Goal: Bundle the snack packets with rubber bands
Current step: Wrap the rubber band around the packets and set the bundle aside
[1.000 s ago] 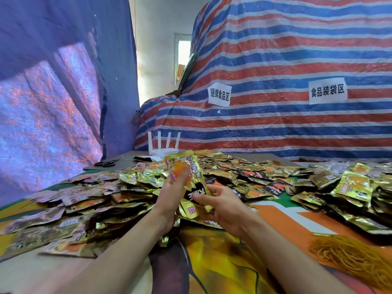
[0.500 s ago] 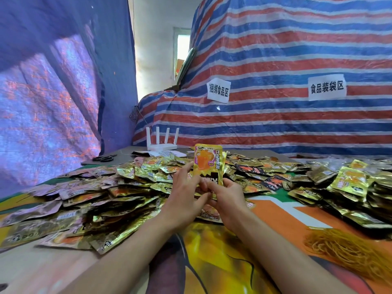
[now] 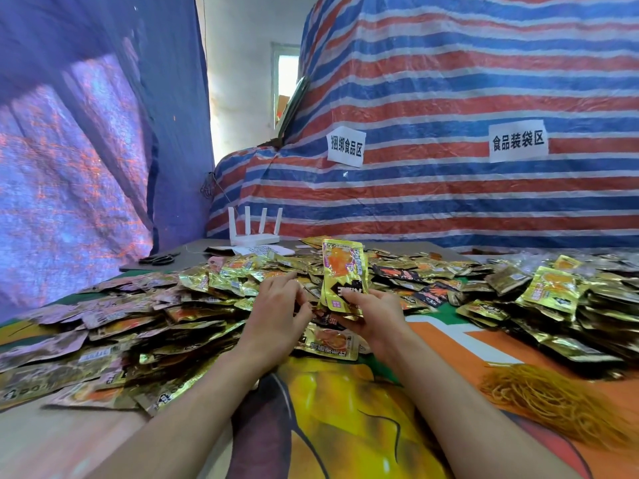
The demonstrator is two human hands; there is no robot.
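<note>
My right hand [image 3: 371,314] grips a small stack of gold-and-orange snack packets [image 3: 342,273] by its lower end, holding it upright above the table. My left hand [image 3: 280,305] is just left of the stack, fingers curled down onto the loose packets in the pile [image 3: 193,305]; whether it pinches one is hidden. A heap of yellow rubber bands [image 3: 549,392] lies on the table at the right, beyond my right forearm. One packet [image 3: 332,342] lies flat beneath my hands.
More gold packets are heaped at the right [image 3: 560,302]. A white router [image 3: 254,233] and black scissors [image 3: 159,259] sit at the table's far left. A striped tarp [image 3: 449,188] with two paper signs rises behind the table. A blue tarp [image 3: 69,150] hangs at left.
My left hand has let go of the upright stack and dropped left onto the loose pile. My right hand alone now holds the stack, which stands a little straighter.
</note>
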